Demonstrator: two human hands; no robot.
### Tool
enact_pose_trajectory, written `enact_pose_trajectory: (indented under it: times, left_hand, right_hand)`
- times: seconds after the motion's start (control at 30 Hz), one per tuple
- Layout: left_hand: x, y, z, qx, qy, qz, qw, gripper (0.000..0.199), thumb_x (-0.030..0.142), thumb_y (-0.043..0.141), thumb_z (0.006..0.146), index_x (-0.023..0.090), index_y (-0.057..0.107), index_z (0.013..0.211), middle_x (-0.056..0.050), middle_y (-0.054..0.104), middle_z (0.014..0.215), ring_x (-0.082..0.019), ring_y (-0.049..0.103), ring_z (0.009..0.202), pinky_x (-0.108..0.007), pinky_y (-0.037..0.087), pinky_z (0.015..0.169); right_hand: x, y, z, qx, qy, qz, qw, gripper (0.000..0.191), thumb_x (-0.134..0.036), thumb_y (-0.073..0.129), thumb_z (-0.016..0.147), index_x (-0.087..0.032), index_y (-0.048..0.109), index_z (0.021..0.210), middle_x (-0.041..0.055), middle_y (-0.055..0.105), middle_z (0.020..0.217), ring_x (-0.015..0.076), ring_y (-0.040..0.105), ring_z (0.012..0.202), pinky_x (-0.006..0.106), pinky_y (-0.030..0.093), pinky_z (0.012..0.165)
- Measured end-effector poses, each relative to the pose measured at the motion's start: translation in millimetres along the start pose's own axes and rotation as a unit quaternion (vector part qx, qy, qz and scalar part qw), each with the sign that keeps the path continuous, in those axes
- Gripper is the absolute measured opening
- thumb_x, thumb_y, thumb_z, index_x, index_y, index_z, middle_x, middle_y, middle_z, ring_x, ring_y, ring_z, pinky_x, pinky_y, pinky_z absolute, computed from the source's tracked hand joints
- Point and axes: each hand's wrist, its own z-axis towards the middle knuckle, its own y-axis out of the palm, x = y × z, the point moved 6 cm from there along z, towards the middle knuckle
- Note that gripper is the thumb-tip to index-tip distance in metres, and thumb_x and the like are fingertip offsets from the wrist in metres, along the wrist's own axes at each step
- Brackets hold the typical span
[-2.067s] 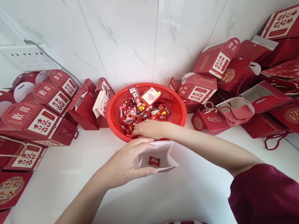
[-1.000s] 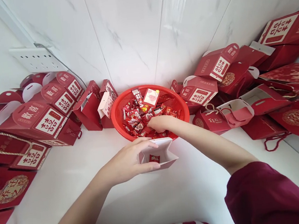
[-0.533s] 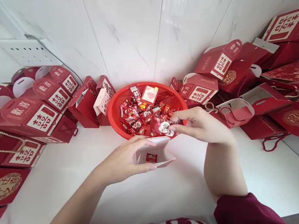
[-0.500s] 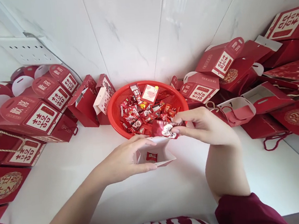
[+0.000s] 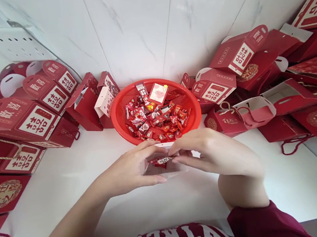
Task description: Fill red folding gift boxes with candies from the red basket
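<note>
One left hand point(image 5: 135, 170) and one right hand point(image 5: 210, 150), with one open paper box point(image 5: 178, 172) and at least one wrapped sweet point(image 5: 163, 160) between them. One red basket point(image 5: 115, 117) contains one square pale packet point(image 5: 158, 94) and a heap of sweets point(image 5: 158, 120) too jumbled to count. Two slim red bags point(image 5: 87, 112). Seven boxes with clear white character labels point(image 5: 35, 122): four on the left, three on the right. Other red boxes point(image 5: 282, 128) overlap past counting. One socket panel point(image 5: 12, 45), one cable point(image 5: 42, 44).
</note>
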Motion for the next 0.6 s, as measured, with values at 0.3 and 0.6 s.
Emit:
enact_pose_trajectory:
  times: [0.3, 0.6]
  left_hand:
    - [7, 7.4, -10, -0.044, -0.007, 0.044, 0.998, 0.056, 0.056, 0.069, 0.084, 0.04, 0.055, 0.136, 0.002, 0.049, 0.151, -0.028, 0.05, 0.135, -0.038, 0.04, 0.113]
    - [5, 2.5, -4, -0.039, 0.017, 0.004, 0.999, 0.053, 0.052, 0.069, 0.086, 0.036, 0.058, 0.135, -0.003, 0.059, 0.139, -0.027, 0.058, 0.124, -0.037, 0.046, 0.104]
  right_hand:
    - [18, -10, -4, 0.022, 0.102, -0.043, 0.994, 0.018, -0.025, 0.051, 0.1, -0.022, 0.067, 0.109, 0.0035, 0.073, 0.094, 0.0165, 0.067, 0.079, 0.027, 0.049, 0.071]
    - [70, 15, 24, -0.067, 0.165, -0.064, 0.982, 0.026, -0.019, 0.042, 0.1, -0.019, 0.067, 0.106, 0.0055, 0.074, 0.098, 0.0185, 0.068, 0.084, 0.027, 0.046, 0.072]
